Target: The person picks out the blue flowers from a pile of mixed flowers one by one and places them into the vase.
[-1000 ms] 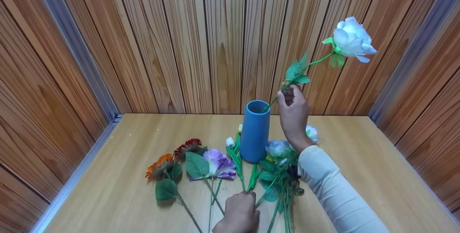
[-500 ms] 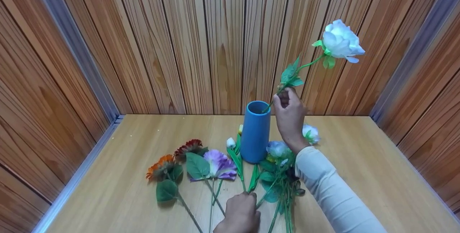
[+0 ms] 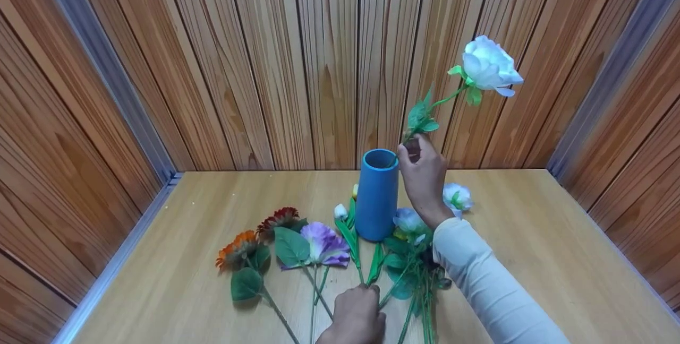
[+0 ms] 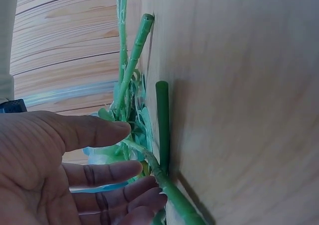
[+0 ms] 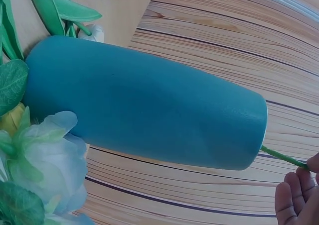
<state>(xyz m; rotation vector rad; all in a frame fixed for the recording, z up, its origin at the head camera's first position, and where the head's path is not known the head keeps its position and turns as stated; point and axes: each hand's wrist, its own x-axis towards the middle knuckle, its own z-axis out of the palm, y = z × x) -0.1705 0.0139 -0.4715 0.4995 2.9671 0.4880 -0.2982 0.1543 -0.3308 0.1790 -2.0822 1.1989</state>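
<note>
My right hand (image 3: 424, 177) pinches the green stem of a white artificial rose (image 3: 490, 65) between thumb and fingers. The rose leans to the upper right, its lower stem inside the mouth of a blue vase (image 3: 376, 200). In the right wrist view the stem (image 5: 283, 159) runs from the vase rim to my fingertips; its lower end is hidden inside. My left hand (image 3: 353, 312) lies low at the front among flower stems. The left wrist view shows its thumb and fingers apart and loosely bent beside a thick green stem (image 4: 177, 200), not gripping it.
Left of the vase lie an orange flower (image 3: 236, 248), a dark red flower (image 3: 279, 219) and a purple flower (image 3: 325, 243). White tulips (image 3: 341, 211) lie close to the vase. Blue-white flowers (image 3: 411, 220) with bundled stems lie at its right. A wood-panelled wall (image 3: 255, 68) stands behind the table.
My right hand has moved left and down with the rose, and the stem has gone deeper into the vase. The left hand has stayed nearly still.
</note>
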